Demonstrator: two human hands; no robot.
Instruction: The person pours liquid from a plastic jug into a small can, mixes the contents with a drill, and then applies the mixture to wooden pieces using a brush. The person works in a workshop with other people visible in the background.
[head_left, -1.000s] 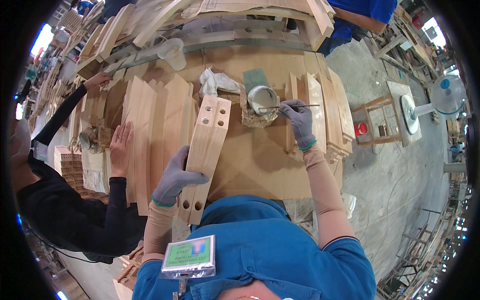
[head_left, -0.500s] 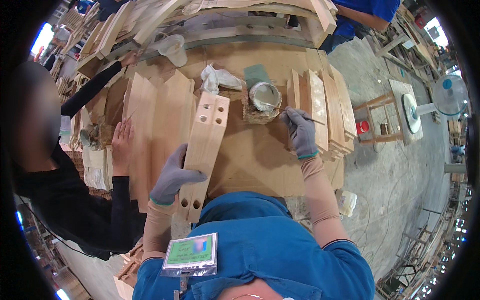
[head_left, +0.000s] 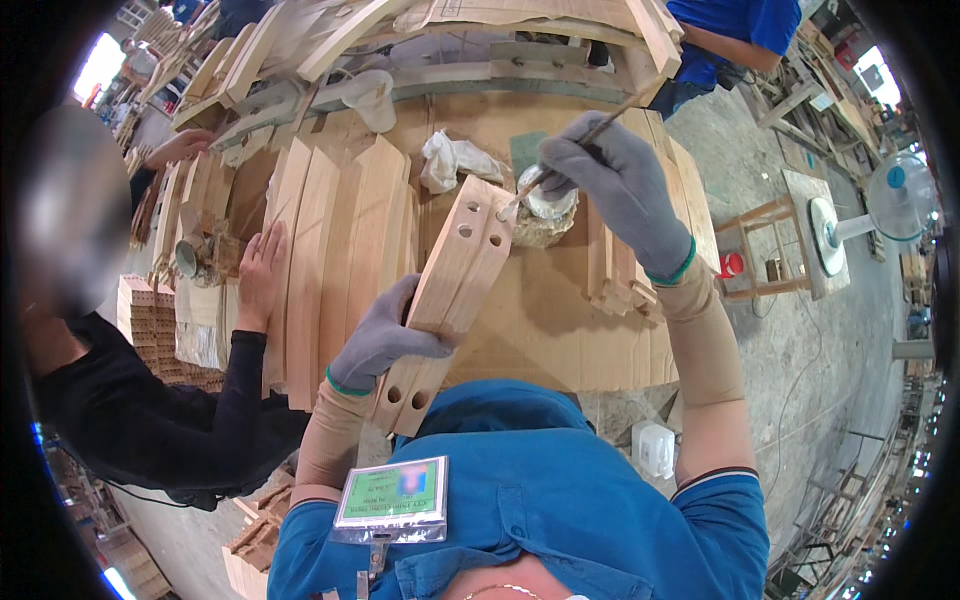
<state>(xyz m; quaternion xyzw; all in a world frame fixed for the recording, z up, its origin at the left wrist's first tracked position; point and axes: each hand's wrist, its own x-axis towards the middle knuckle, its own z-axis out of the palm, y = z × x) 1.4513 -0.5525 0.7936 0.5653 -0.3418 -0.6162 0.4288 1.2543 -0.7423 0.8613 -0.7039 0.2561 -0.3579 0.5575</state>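
My gloved left hand (head_left: 388, 340) is wrapped round a pair of light wooden bars (head_left: 455, 290), pressed side by side and slanting away to the right. Round holes are drilled in both ends of the bars. In my gloved right hand (head_left: 625, 190) is a thin brown stick (head_left: 600, 128), pinched between the fingers. Its whitish tip touches one of the holes at the far end. Just behind that end stands a round pot of white paste (head_left: 548, 200), partly hidden by my right hand. A crumpled white cloth (head_left: 458, 162) lies left of the pot.
Stacked wooden bars flank me on the cardboard-covered table (head_left: 560, 350), left (head_left: 345, 260) and right (head_left: 690, 200). A co-worker's hand (head_left: 262, 275) rests on the left stack. A translucent cup (head_left: 372, 100) stands far back; a fan (head_left: 895, 190) is at right.
My right hand has moved up from beside the pot, bringing the stick's tip to a hole in the bars. The bars have shifted right and tilted further. The co-worker's far hand moved left.
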